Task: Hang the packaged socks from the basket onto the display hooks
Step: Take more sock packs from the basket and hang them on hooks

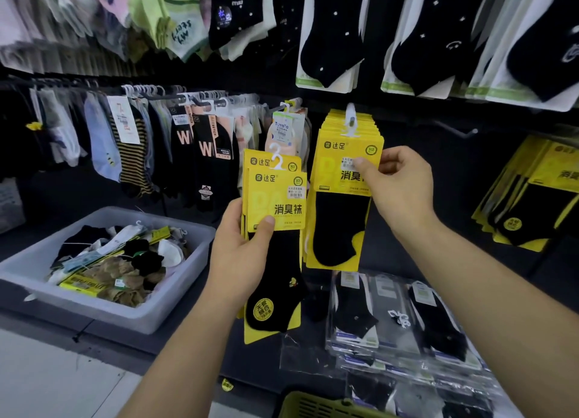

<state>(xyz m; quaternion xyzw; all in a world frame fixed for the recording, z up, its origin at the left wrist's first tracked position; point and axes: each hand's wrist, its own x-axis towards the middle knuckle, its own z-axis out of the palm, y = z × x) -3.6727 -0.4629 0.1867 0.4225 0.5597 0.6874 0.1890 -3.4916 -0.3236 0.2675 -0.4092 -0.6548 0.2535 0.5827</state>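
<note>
My left hand grips a small stack of yellow-carded black sock packs, thumb on the front card; their white plastic hangers stick up free of any hook. To the right, several matching yellow packs hang on a display hook. My right hand pinches the upper right edge of the front hanging pack, thumb over its price label. A bare metal hook juts out further right. The olive-green basket shows only its rim at the bottom edge.
A translucent grey bin of loose mixed socks sits on the shelf at left. Clear-bagged black socks are piled at lower right. More yellow packs hang at far right; rows of socks hang on the left and overhead.
</note>
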